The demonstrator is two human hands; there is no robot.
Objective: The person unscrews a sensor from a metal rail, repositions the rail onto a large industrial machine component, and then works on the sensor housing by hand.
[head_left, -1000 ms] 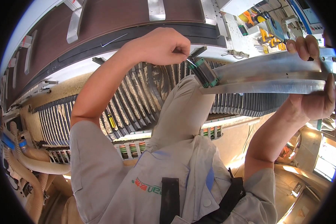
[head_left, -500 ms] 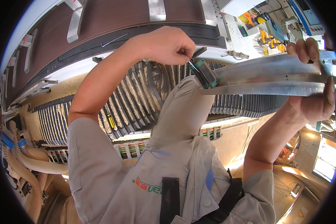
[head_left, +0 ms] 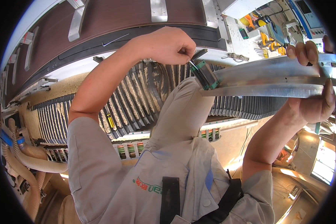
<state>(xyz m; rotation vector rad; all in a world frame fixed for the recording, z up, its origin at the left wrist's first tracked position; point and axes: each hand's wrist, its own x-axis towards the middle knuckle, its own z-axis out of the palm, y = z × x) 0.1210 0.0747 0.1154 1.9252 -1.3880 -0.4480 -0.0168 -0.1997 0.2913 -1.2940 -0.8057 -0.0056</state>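
Metal rail (head_left: 257, 76) gripped at its right-hand end

Down low, a slotted cable duct (head_left: 126, 151) carries green and orange wires (head_left: 131, 149). Above it the rail runs between the hands, long, silvery and shiny! The right hand (head_left: 313, 107) clasps its far end, fingertips over the upper edge. At the left end sits a green-and-grey block (head_left: 208, 74), and just beside it the left hand (head_left: 171, 46), curled tight, pinches a slim tool (head_left: 192, 64) reaching the block's edge.

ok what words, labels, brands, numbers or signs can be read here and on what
Red and green lettering on the grey cloth jacket: present, but not copied out here.
Blue-edged grey control panel: any markings too small to read.
Long silver metal rail: none visible.
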